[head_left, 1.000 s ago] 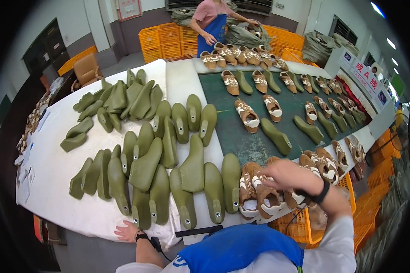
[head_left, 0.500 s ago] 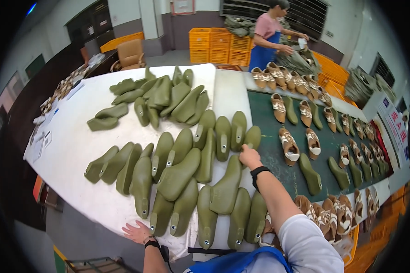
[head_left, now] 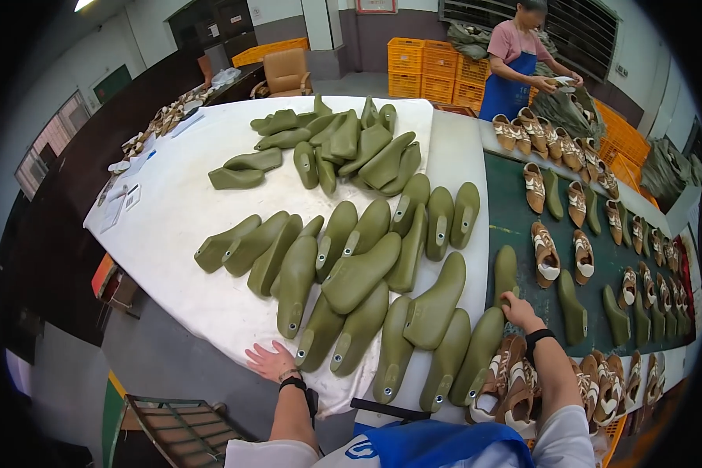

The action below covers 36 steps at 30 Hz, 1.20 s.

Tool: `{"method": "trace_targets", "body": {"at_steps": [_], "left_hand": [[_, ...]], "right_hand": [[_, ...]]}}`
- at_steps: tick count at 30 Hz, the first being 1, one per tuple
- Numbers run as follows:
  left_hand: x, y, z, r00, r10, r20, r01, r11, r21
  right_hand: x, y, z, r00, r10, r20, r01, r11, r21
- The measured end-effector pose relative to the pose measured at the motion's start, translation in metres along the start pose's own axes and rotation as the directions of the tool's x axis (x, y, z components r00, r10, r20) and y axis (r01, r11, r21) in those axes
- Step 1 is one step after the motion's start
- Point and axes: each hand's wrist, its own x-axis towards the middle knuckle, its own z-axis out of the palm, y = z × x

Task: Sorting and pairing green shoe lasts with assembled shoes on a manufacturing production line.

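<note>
While the R hand pinches the near end of a green shoe last on the dark green worktop, the L hand is spread wide w/ nothing in it, at the edge of the white cloth. Hold's only at one end, so imo the last could twist if it slips. Also, the R hand swinging low might knock the brown sneakers nearby tbh.

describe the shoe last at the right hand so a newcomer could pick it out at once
Find the dark green surface right of the white-covered table. Along its left edge, just beyond the person's right hand, lies an olive shoe last. Unlike neighbouring lasts, its near end meets that hand's fingers.
</note>
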Motion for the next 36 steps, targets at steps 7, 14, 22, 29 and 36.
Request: {"method": "trace_targets", "body": {"at_steps": [7, 14, 22, 29, 36], "left_hand": [[-0.001, -0.005, 0.002, 1.0, -0.014, -0.005, 0.014, 1.0, -0.016], [-0.006, -0.001, -0.003, 1.0, 0.005, 0.009, -0.005, 0.999, -0.035], [0.016, -0.023, 0.012, 0.987, 0.16, -0.014, -0.152, 0.958, 0.243], [0.008, -0.003, 0.011, 0.998, 0.058, 0.03, -0.062, 0.986, 0.155], [0.018, -0.024, 0.018, 0.986, 0.168, 0.022, -0.167, 0.942, 0.29]], "right_hand": [[0.001, 0.001, -0.001, 0.998, -0.058, 0.026, 0.06, 0.996, -0.068], [-0.015, 0.023, 0.009, 0.996, -0.07, 0.05, 0.074, 0.995, -0.068], [-0.021, -0.001, -0.01, 0.998, -0.062, 0.019, 0.062, 0.998, -0.018], [-0.03, 0.006, -0.021, 0.995, 0.063, 0.078, -0.063, 0.998, -0.005], [-0.032, 0.006, -0.023, 0.989, 0.061, 0.138, -0.061, 0.998, -0.002]]}}
